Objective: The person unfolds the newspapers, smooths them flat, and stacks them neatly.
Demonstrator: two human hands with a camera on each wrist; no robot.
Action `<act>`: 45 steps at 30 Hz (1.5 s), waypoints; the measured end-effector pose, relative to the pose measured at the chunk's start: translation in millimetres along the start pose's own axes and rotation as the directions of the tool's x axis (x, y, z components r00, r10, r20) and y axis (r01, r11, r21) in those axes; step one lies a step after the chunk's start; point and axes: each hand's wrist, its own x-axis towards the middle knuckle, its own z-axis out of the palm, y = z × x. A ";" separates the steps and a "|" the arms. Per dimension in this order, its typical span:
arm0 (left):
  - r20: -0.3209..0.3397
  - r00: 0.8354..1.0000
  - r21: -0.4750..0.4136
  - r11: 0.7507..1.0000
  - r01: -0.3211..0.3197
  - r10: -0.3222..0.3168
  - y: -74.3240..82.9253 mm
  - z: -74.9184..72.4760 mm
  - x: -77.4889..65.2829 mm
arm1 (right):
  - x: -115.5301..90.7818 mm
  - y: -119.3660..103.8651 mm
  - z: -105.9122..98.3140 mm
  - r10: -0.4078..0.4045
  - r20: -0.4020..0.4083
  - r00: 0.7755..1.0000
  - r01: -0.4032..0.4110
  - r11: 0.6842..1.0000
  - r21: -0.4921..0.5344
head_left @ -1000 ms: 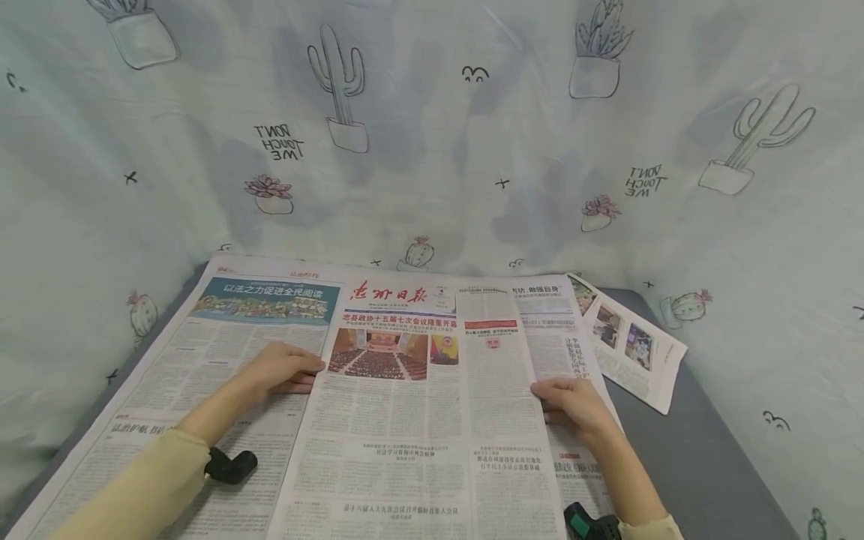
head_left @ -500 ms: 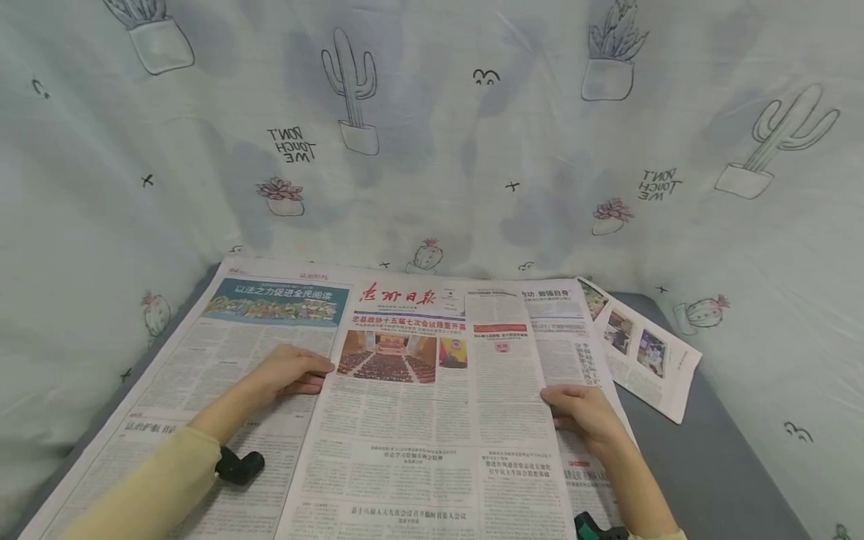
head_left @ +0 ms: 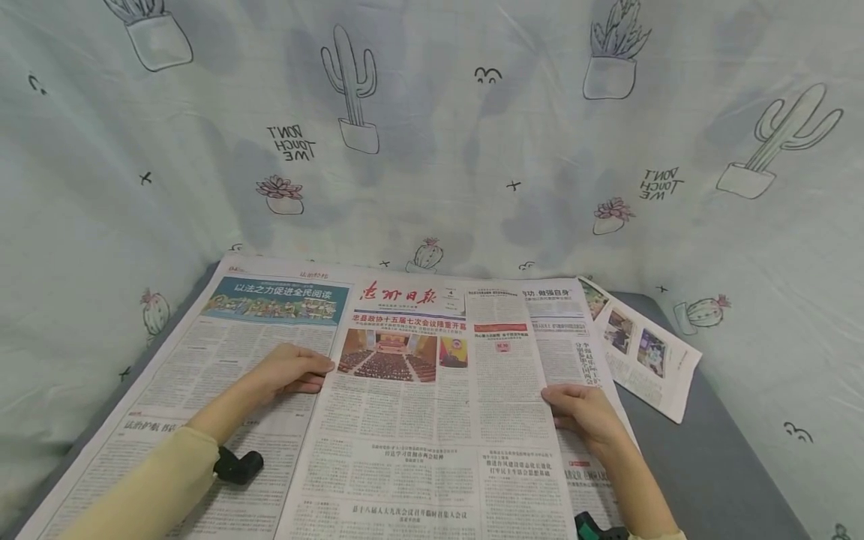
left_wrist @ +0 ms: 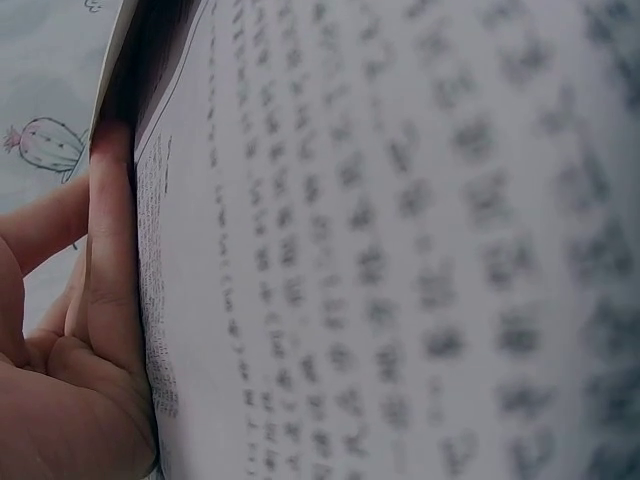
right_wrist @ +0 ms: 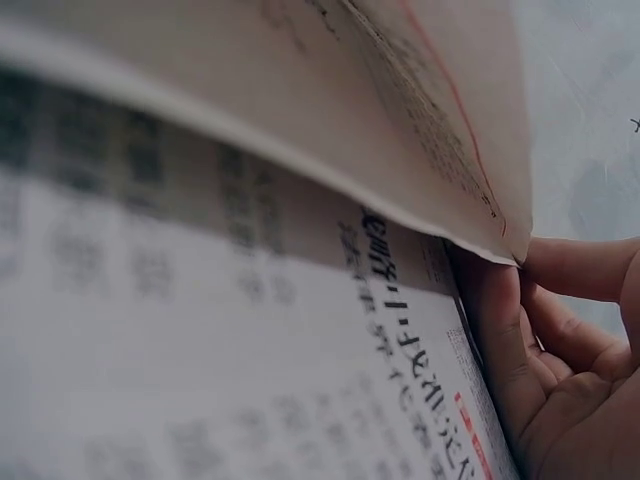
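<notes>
- Head view: the front-page newspaper point(head_left: 398, 420), with its red masthead, lies on the table point(head_left: 715, 465) over other newspaper pages; its near end runs out of the picture.
- At its left edge, the left hand point(head_left: 290, 369) has a narrow grip, pinching the paper; part of that hand lies over the teal-bannered page point(head_left: 182, 360), which shows left of the front-page newspaper.
- At its right edge, the right hand point(head_left: 583, 409) pinches the paper too, thumb uppermost.
- Only the left wrist view shows a dark gap between a raised paper edge and the printed page below, with a fingertip at that gap; the nearest print is blurred.
- Only the right wrist view shows the underside of the lifted paper, with a thin red line, and the thumb and finger meeting at its corner; a bold black headline and a red block lie beneath.
- Only the head view gives the surroundings: a black-headlined page point(head_left: 565, 330) showing right of the front-page newspaper, a photo-bearing page point(head_left: 651, 360) farther right, and a cactus-print curtain point(head_left: 432, 112) behind.
- Left of the front-page newspaper, a pale yellow sleeve point(head_left: 155, 480) and a black wrist device point(head_left: 238, 466) also show.
</notes>
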 end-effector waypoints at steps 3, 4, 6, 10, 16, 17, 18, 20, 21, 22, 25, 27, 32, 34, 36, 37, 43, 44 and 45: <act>-0.004 1.000 0.004 1.000 0.006 -0.006 1.0 0.2 -0.2 | -0.6 -0.1 -0.7 0.001 0.003 1.000 -0.001 1.000 0.004; -0.005 1.000 0.004 1.000 0.008 -0.008 1.3 0.3 -0.4 | -0.7 -0.4 -0.8 0.001 0.005 1.000 -0.001 1.000 0.003; -0.007 1.000 0.007 1.000 0.008 -0.008 1.9 0.6 -1.2 | -0.7 -0.9 -1.0 -0.001 0.010 1.000 0.001 1.000 0.000; -0.010 1.000 0.014 1.000 0.005 -0.005 3.1 1.5 -3.9 | -0.5 -2.1 -0.4 -0.005 0.005 1.000 0.006 1.000 -0.007; -0.011 1.000 0.006 1.000 0.006 -0.006 2.4 2.6 -4.7 | -4.5 -3.5 -5.2 -0.014 0.093 0.996 0.015 1.000 -0.014; -0.003 1.000 0.002 1.000 0.001 -0.001 2.4 2.7 -4.7 | -5.7 -4.0 -7.5 -0.012 0.141 0.990 0.015 1.000 -0.025; 0.002 1.000 -0.004 1.000 -0.003 0.003 2.7 2.7 -4.8 | -7.0 -4.6 -10.1 -0.006 0.196 0.981 0.013 0.999 -0.034; 0.011 1.000 -0.011 1.000 -0.013 0.013 4.7 2.8 -6.5 | -9.5 -5.6 -14.9 0.010 0.310 0.951 0.007 0.999 -0.053; 0.003 1.000 0.013 1.000 -0.025 0.025 7.2 3.7 -9.2 | -10.4 -6.0 -16.7 0.018 0.358 0.934 0.004 0.998 -0.060; -0.007 0.999 0.061 0.997 -0.049 0.049 10.6 5.0 -13.0 | -11.2 -6.3 -17.9 0.022 0.391 0.920 0.003 0.998 -0.065; -0.053 0.983 0.299 0.942 -0.150 0.173 27.9 16.2 -30.8 | -13.5 -7.0 -18.6 0.015 0.443 0.897 0.016 0.998 -0.066; -0.074 0.961 0.425 0.881 -0.210 0.265 42.2 33.4 -45.2 | -14.8 -7.9 -18.1 -0.008 0.435 0.900 0.041 0.997 -0.066; 0.043 0.923 0.347 0.861 -0.373 0.382 64.8 99.6 -70.6 | -18.1 -10.7 -17.5 -0.038 0.355 0.934 0.076 0.993 -0.094; 0.136 0.909 0.253 0.873 -0.416 0.394 67.7 126.7 -73.9 | -19.2 -11.6 -17.8 -0.050 0.320 0.946 0.085 0.992 -0.096; 0.222 0.890 0.167 0.884 -0.436 0.397 70.0 151.5 -72.2 | -19.7 -12.2 -18.4 -0.070 0.297 0.952 0.099 0.992 -0.084; 0.258 0.879 0.127 0.888 -0.442 0.401 71.1 162.7 -70.0 | -19.6 -12.6 -18.6 -0.080 0.292 0.953 0.105 0.992 -0.072; 0.323 0.860 -0.081 0.917 -0.390 0.395 80.3 217.4 -50.9 | -17.7 -15.0 -18.7 -0.127 0.334 0.934 0.145 0.989 -0.029; 0.315 0.861 -0.090 0.916 -0.391 0.398 81.3 224.0 -47.9 | -17.6 -15.3 -18.4 -0.132 0.343 0.930 0.149 0.988 -0.026; 0.307 0.863 -0.091 0.915 -0.394 0.402 82.1 230.0 -45.4 | -17.5 -15.6 -18.2 -0.136 0.350 0.927 0.154 0.988 -0.024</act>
